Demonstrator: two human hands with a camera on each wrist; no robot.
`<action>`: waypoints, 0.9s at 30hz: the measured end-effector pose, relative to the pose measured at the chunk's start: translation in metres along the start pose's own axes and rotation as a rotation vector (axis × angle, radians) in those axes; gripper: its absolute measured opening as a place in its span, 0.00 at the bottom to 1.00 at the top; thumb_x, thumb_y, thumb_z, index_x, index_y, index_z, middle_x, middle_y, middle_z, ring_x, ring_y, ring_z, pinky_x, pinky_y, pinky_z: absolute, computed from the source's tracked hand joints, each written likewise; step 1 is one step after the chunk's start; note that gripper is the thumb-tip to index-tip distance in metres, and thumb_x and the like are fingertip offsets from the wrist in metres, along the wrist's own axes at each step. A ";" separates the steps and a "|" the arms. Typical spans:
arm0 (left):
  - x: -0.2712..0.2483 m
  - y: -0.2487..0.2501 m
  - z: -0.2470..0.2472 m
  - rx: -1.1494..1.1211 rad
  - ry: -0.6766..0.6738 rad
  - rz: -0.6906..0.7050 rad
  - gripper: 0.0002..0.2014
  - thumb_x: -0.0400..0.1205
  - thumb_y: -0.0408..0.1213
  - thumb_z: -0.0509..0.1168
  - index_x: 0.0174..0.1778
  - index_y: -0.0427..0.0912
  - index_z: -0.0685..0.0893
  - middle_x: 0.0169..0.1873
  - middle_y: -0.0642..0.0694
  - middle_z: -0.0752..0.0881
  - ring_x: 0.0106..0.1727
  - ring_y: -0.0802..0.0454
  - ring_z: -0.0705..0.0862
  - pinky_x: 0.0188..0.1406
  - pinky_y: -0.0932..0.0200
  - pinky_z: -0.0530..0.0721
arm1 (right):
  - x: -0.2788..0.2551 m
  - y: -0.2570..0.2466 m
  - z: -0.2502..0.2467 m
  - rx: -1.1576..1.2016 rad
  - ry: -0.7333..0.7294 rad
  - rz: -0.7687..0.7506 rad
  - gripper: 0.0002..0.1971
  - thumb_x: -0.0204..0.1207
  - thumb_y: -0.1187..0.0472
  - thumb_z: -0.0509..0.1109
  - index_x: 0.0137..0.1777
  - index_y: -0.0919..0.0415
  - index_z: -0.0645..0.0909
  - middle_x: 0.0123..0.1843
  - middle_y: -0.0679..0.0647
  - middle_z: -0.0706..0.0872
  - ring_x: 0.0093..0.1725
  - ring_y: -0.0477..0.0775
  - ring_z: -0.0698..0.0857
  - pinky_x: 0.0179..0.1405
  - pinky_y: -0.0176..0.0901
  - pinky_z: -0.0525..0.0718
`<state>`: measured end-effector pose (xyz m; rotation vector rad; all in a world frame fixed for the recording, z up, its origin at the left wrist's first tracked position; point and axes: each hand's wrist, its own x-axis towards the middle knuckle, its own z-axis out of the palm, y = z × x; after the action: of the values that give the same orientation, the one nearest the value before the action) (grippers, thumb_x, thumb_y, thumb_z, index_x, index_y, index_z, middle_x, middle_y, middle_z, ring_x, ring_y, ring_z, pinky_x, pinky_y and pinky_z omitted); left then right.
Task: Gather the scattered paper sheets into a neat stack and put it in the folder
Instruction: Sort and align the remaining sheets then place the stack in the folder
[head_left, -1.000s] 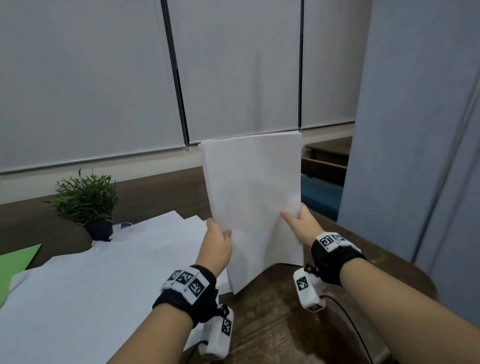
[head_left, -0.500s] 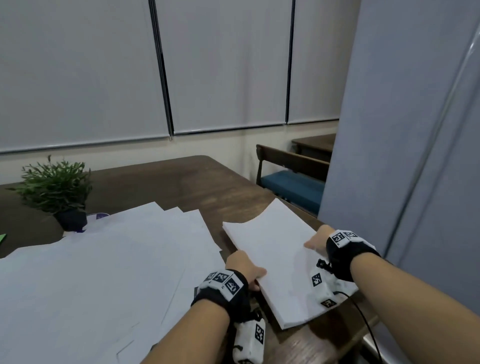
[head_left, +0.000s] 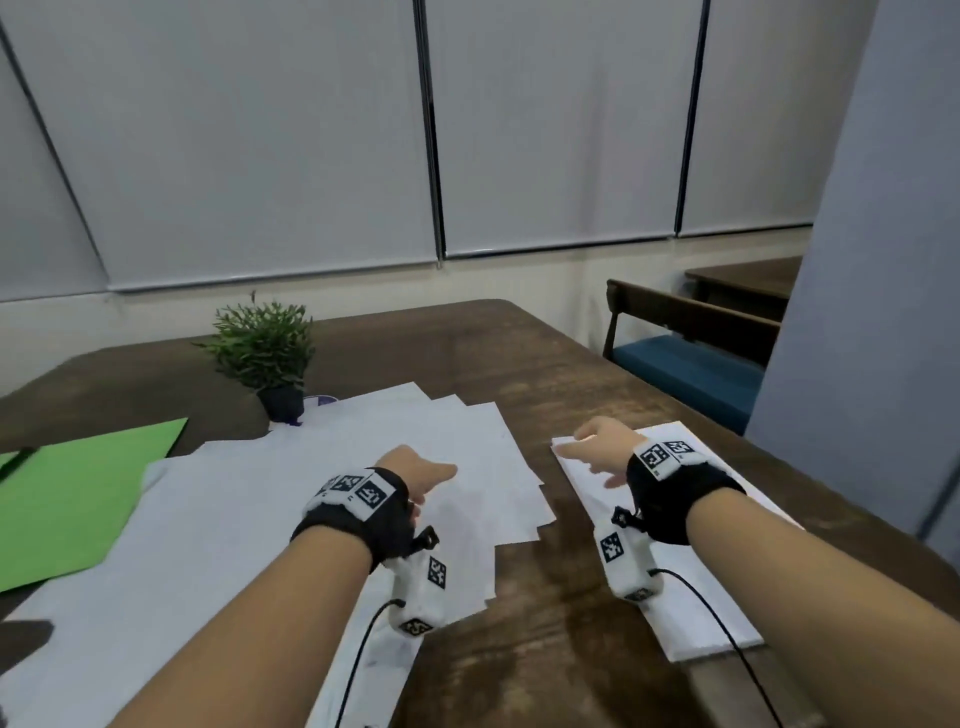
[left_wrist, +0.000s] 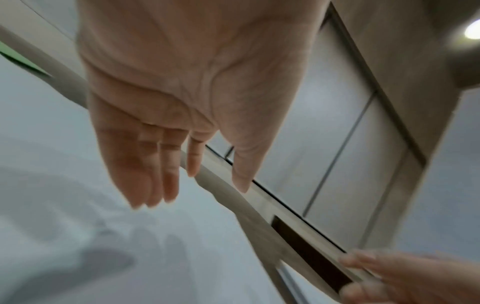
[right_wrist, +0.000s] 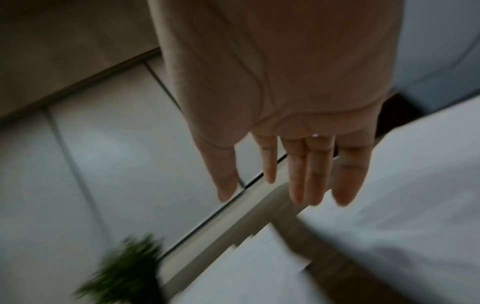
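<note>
A neat stack of white sheets (head_left: 696, 603) lies flat near the table's right edge. My right hand (head_left: 597, 449) hovers open over the stack's far end, fingers straight (right_wrist: 309, 181), holding nothing. Several scattered white sheets (head_left: 249, 530) cover the table's middle and left. Above them floats my left hand (head_left: 421, 478), open and empty, its straight fingers (left_wrist: 153, 174) spread over the paper (left_wrist: 78, 236). A green folder (head_left: 67, 499) lies at the far left, partly under the scattered sheets.
A small potted plant (head_left: 267, 353) stands behind the scattered sheets. The dark wooden table (head_left: 545, 379) shows between the two paper groups. A blue-seated chair (head_left: 685, 358) and a grey partition (head_left: 872, 260) are at the right. Window blinds fill the back wall.
The stack stood upright in both hands, then was laid flat at the right. Both hands have let go of it, and the left hand has moved over the scattered sheets.
</note>
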<state>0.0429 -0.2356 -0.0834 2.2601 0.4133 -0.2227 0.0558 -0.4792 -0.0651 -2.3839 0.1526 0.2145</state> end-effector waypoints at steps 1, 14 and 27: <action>0.002 -0.016 -0.022 0.045 0.064 -0.022 0.25 0.79 0.49 0.68 0.61 0.31 0.77 0.55 0.34 0.85 0.48 0.40 0.85 0.53 0.50 0.84 | 0.002 -0.015 0.018 0.037 -0.044 -0.038 0.30 0.76 0.45 0.72 0.69 0.67 0.75 0.56 0.61 0.85 0.56 0.59 0.85 0.57 0.54 0.86; 0.003 -0.196 -0.131 0.468 0.113 -0.283 0.42 0.67 0.70 0.69 0.67 0.40 0.78 0.67 0.42 0.81 0.69 0.44 0.77 0.65 0.57 0.77 | 0.008 -0.117 0.176 -0.255 -0.305 -0.035 0.30 0.49 0.32 0.81 0.42 0.52 0.81 0.41 0.52 0.84 0.46 0.59 0.84 0.53 0.46 0.83; 0.013 -0.204 -0.121 0.400 0.239 -0.304 0.63 0.51 0.74 0.75 0.76 0.41 0.64 0.73 0.39 0.66 0.74 0.37 0.70 0.74 0.45 0.71 | 0.031 -0.100 0.172 -0.383 -0.193 -0.050 0.27 0.71 0.41 0.73 0.62 0.60 0.81 0.60 0.55 0.85 0.58 0.61 0.83 0.60 0.46 0.80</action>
<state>-0.0161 -0.0152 -0.1494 2.6186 0.9102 -0.2042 0.0840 -0.2904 -0.1292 -2.7229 -0.0439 0.4853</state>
